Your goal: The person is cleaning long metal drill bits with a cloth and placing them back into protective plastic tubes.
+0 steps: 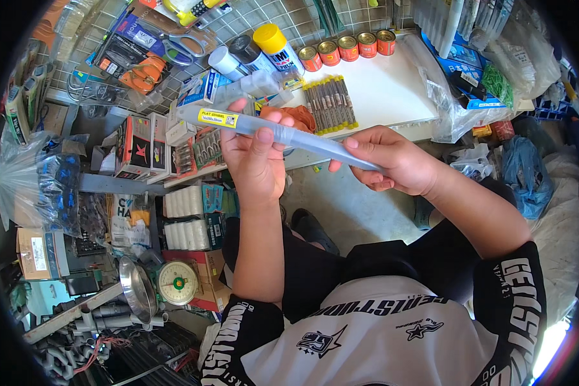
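Note:
Both hands hold a flat chisel in a translucent plastic sleeve (pixel 294 138) with a yellow label, slanting across the view. My left hand (pixel 258 159) supports its labelled end, thumb on top, palm turned up. My right hand (pixel 391 157) grips the other end between thumb and fingers. Behind the chisel, on the white shelf (pixel 391 91), lie several slim drill bits in clear tubes with yellow ends (pixel 330 103). An orange cloth-like item (pixel 300 117) is beside them, partly hidden by the chisel.
Small red cans (pixel 347 48) line the shelf's back by a yellow-capped spray can (pixel 277 46). Scissors (pixel 186 46) hang on the wire grid at upper left. Boxes (pixel 134 147) crowd the left, with a dial scale (pixel 177 283) below. Plastic bags (pixel 526 173) lie at right.

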Tool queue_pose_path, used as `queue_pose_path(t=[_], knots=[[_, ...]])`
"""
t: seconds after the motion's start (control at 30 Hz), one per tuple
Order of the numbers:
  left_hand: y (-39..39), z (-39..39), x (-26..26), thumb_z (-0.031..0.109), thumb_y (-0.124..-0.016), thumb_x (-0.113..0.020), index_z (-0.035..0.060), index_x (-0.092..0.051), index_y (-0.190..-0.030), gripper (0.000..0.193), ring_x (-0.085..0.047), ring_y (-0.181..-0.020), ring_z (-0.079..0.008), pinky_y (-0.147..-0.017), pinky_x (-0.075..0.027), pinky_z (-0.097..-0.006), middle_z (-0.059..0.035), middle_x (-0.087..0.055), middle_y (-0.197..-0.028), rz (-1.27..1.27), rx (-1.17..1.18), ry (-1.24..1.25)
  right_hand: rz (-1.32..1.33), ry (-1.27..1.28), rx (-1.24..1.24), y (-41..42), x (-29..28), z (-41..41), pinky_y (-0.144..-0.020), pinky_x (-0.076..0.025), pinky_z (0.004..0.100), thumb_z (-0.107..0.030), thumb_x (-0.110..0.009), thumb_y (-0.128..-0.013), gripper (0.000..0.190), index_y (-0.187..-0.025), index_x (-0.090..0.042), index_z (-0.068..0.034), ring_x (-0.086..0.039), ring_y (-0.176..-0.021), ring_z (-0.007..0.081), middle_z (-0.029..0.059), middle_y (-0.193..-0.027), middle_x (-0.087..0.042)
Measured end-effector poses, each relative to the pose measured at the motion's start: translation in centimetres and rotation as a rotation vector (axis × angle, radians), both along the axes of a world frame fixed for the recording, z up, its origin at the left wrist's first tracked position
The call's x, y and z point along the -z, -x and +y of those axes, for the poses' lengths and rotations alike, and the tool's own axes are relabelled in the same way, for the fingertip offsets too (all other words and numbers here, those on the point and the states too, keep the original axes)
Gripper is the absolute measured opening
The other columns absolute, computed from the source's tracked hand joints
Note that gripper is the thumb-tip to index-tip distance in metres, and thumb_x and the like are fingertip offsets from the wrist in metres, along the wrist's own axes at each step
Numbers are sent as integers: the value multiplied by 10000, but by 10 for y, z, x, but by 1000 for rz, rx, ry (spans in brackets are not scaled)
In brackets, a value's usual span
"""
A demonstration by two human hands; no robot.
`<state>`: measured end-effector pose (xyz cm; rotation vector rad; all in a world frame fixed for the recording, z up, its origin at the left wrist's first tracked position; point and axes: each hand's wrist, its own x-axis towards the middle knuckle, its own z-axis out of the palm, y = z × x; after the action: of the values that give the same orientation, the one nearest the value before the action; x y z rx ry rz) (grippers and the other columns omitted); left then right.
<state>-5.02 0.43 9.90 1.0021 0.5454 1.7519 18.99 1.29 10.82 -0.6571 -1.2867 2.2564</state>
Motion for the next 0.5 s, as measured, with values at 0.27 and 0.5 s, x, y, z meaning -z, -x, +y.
queue_pose_path(t=[0.27, 0.5], knots=[[-13, -8, -19, 93, -913, -754, 79, -391, -1470, 664, -702, -1064, -326, -974, -570, -531, -199, -697, -1155, -44, 67, 66, 63, 40, -17, -2, 4, 3, -430, -269, 218, -412, -502, -1071, 477, -1120, -676, 29, -307, -461, 48, -35, -560, -396], [19, 3, 16, 160, -898, -791, 61, -494, -1300, 510, -691, -935, -226, -922, -583, -426, -127, -699, -1014, -37, 15, -56, -22, -57, -29, 3, 5, -3, -438, -265, 222, -410, -524, -1066, 465, -1127, -685, 21, -310, -477, 49, -34, -562, -401]])
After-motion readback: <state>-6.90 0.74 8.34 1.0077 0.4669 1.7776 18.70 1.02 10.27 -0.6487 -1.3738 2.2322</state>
